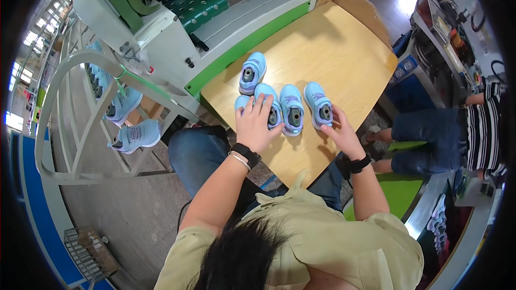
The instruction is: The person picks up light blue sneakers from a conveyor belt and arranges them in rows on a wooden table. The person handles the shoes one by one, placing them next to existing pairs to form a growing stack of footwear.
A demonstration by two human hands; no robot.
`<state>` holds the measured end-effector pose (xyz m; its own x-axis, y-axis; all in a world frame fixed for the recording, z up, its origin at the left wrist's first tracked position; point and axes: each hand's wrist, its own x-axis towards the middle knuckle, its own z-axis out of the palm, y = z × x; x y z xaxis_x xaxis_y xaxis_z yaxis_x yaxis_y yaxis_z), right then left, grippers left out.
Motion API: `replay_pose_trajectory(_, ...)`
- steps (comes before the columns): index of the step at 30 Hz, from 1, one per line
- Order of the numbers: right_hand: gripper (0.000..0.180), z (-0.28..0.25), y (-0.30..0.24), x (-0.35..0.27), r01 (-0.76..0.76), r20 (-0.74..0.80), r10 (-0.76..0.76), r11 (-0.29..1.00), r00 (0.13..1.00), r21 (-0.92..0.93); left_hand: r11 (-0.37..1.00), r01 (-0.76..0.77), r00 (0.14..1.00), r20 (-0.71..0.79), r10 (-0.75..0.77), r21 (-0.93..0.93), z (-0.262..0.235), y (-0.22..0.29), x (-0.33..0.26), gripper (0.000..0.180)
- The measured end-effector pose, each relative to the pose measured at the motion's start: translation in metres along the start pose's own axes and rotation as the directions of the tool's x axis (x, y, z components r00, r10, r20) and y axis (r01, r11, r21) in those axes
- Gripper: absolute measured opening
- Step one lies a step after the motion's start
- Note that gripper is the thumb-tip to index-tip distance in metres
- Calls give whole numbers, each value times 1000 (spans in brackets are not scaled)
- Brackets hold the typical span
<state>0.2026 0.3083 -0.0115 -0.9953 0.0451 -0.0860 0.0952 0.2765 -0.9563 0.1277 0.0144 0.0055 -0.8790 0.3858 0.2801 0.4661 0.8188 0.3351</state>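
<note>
Several small light blue shoes with lavender laces and dark inserts in their openings lie on a pale wooden tabletop [355, 48]. My left hand [253, 128] is closed over a shoe [267, 92], its thumb by the heel and its fingers along the side. Under those fingers another shoe [241, 100] is mostly hidden. To the right stands a shoe [291, 108] that neither hand clearly holds. My right hand [343, 133] grips the heel of the rightmost shoe [317, 102] between thumb and fingers. Farther back, one more shoe [252, 71] sits alone.
A machine with a green dotted conveyor belt [199, 8] borders the table's far left. Beside it, a metal rack [80, 150] carries more blue shoes [138, 135]. A person in a striped top [482, 129] stands at the right, near cluttered shelving [441, 27]. Cardboard [360, 8] edges the table's far end.
</note>
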Motion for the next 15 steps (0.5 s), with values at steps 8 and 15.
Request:
replay_pose_trajectory(8, 82, 40, 5, 15, 98, -219, -105, 994, 970, -41, 1000, -13, 1000, -16, 13, 14, 0, 0, -2, 83)
replay_pose_trajectory(15, 77, 62, 31, 22, 185, -263, -245, 954, 933, -235, 999, -7, 1000, -10, 7, 31, -5, -1, -4, 82)
